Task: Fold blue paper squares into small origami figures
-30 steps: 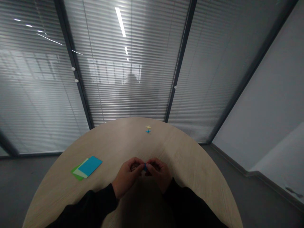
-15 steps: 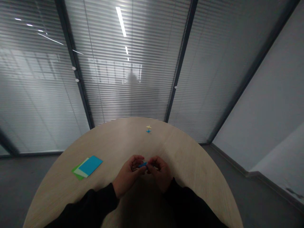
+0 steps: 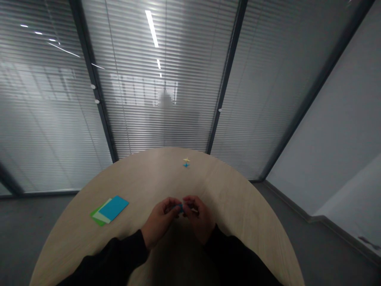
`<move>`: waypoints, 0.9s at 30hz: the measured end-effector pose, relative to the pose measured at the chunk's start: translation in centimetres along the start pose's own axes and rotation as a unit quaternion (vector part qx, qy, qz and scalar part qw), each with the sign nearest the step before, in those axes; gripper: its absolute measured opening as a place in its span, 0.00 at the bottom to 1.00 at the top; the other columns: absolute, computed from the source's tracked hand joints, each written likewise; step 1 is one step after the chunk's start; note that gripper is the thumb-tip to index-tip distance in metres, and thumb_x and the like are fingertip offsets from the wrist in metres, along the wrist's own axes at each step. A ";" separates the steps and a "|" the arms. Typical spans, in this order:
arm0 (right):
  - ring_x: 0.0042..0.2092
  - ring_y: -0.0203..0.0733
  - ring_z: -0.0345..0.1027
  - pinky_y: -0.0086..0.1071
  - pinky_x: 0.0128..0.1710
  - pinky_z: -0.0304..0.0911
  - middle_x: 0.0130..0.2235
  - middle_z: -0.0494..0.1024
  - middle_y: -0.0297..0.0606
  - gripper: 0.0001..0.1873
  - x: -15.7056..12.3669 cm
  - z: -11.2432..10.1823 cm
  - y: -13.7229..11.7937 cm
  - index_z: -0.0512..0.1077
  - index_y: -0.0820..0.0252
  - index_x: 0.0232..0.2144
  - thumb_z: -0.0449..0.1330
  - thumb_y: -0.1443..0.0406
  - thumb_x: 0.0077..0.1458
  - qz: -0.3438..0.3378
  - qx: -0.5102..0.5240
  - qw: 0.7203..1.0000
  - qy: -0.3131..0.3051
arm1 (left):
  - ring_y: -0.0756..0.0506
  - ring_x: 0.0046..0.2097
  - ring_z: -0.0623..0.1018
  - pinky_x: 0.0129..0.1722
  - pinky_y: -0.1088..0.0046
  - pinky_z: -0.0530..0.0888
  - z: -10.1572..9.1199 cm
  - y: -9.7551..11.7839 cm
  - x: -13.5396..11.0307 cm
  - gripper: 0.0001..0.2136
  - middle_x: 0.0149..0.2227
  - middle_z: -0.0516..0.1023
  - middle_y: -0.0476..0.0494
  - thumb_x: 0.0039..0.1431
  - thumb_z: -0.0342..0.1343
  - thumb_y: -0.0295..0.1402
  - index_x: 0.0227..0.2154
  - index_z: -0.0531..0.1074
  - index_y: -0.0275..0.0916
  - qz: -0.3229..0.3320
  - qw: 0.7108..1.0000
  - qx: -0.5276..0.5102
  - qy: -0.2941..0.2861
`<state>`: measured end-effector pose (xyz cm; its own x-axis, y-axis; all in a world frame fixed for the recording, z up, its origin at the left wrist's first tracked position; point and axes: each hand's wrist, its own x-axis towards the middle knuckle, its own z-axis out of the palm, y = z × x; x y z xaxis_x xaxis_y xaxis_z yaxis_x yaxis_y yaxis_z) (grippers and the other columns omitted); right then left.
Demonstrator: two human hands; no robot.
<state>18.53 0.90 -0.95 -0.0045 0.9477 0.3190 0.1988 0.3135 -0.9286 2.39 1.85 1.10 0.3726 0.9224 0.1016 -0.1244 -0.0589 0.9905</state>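
Observation:
Between my two hands, above the near middle of the table, is a small folded piece of blue paper (image 3: 180, 208), mostly covered by fingers. My left hand (image 3: 162, 218) is closed on its left side, thumb bent over it. From the right, my right hand (image 3: 199, 216) pinches it with thumb and fingertips. The fingertips of both hands nearly meet around the paper. How it is folded is too small and dark to make out.
The round wooden table (image 3: 143, 174) carries blue, pale green and green paper sheets (image 3: 114, 208), overlapping at the left. Near the far edge sit a small yellow folded paper figure (image 3: 186, 160) and a blue folded paper figure (image 3: 186, 165). Blinds (image 3: 166, 127) stand behind.
The fingers have shifted slightly around the blue paper, and less of it shows now. My left fingers have curled a little lower. The sheets and far figures have stayed put.

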 end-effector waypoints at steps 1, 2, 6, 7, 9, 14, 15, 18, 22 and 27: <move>0.33 0.40 0.75 0.32 0.32 0.69 0.37 0.79 0.40 0.15 0.0 0.0 0.0 0.69 0.59 0.43 0.59 0.57 0.57 0.008 -0.002 1.000 -0.004 | 0.45 0.36 0.76 0.37 0.70 0.70 0.0 0.0 0.0 0.11 0.34 0.78 0.43 0.57 0.60 0.39 0.37 0.74 0.36 -0.002 1.000 0.001 0.007; 0.33 0.41 0.75 0.32 0.32 0.69 0.35 0.79 0.40 0.14 0.0 0.0 0.0 0.70 0.59 0.42 0.59 0.57 0.57 0.015 -0.012 1.000 -0.009 | 0.45 0.35 0.75 0.36 0.70 0.70 0.0 0.0 -0.1 0.11 0.33 0.78 0.43 0.56 0.61 0.39 0.37 0.74 0.36 -0.005 1.000 0.005 0.015; 0.29 0.39 0.72 0.30 0.29 0.65 0.26 0.77 0.36 0.13 -0.2 -0.2 -0.2 0.73 0.60 0.30 0.59 0.56 0.57 0.029 -0.081 0.996 -0.029 | 0.45 0.34 0.75 0.36 0.70 0.70 0.1 0.3 -0.2 0.12 0.31 0.78 0.44 0.56 0.60 0.40 0.36 0.74 0.36 -0.002 0.999 0.033 0.016; 0.28 0.39 0.72 0.29 0.28 0.64 0.25 0.76 0.35 0.13 -0.2 -0.2 -0.3 0.73 0.60 0.29 0.59 0.56 0.58 0.028 -0.088 0.995 -0.027 | 0.45 0.34 0.75 0.36 0.69 0.70 0.1 0.3 -0.2 0.12 0.31 0.78 0.44 0.56 0.60 0.40 0.36 0.74 0.36 0.002 0.999 0.036 0.011; 0.27 0.38 0.71 0.29 0.27 0.63 0.24 0.76 0.34 0.14 -0.2 -0.3 -0.3 0.73 0.60 0.29 0.58 0.56 0.58 0.024 -0.087 0.996 -0.021 | 0.45 0.35 0.76 0.37 0.69 0.70 0.1 0.1 -0.1 0.13 0.34 0.78 0.43 0.57 0.60 0.41 0.38 0.73 0.36 0.007 1.000 0.029 0.006; 0.27 0.38 0.70 0.29 0.28 0.63 0.25 0.75 0.34 0.14 0.0 -0.4 -0.6 0.71 0.60 0.29 0.58 0.55 0.58 0.021 -0.049 0.998 -0.015 | 0.45 0.35 0.75 0.37 0.70 0.71 0.1 -0.5 0.1 0.14 0.34 0.77 0.44 0.59 0.57 0.43 0.38 0.71 0.36 0.003 0.999 0.050 0.002; 0.27 0.38 0.70 0.29 0.28 0.63 0.25 0.74 0.34 0.14 0.0 -0.4 -0.6 0.71 0.60 0.29 0.58 0.55 0.57 0.022 -0.042 0.999 -0.017 | 0.46 0.34 0.75 0.36 0.70 0.71 0.1 -0.5 0.1 0.14 0.32 0.77 0.45 0.60 0.56 0.44 0.35 0.71 0.37 0.007 0.997 0.074 0.000; 0.27 0.38 0.69 0.30 0.29 0.63 0.24 0.73 0.34 0.14 0.0 -0.5 -0.8 0.70 0.60 0.28 0.58 0.55 0.57 0.030 -0.019 0.999 -0.038 | 0.46 0.33 0.74 0.34 0.71 0.69 0.1 -0.5 -0.1 0.14 0.29 0.76 0.46 0.63 0.51 0.43 0.31 0.70 0.37 0.039 0.988 0.150 -0.004; 0.28 0.38 0.70 0.31 0.30 0.64 0.26 0.75 0.35 0.14 -0.2 -0.4 -0.6 0.70 0.60 0.30 0.57 0.55 0.57 0.044 0.002 0.997 -0.065 | 0.46 0.31 0.73 0.32 0.72 0.68 0.0 -0.2 -0.3 0.13 0.28 0.75 0.46 0.66 0.48 0.41 0.31 0.69 0.38 0.072 0.974 0.214 -0.013; 0.31 0.40 0.72 0.32 0.31 0.65 0.28 0.76 0.37 0.14 -0.2 -0.3 -0.2 0.70 0.60 0.31 0.57 0.54 0.59 0.017 -0.028 0.997 -0.064 | 0.46 0.30 0.71 0.31 0.71 0.67 -0.2 -0.2 -0.2 0.12 0.27 0.74 0.47 0.66 0.46 0.38 0.30 0.68 0.38 0.085 0.966 0.245 -0.014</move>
<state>18.76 0.58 -0.76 -0.1213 0.9586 0.2575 0.2549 0.2808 -0.9253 2.20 1.75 0.84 0.4115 0.8729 0.2620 0.2624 -0.3888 0.8832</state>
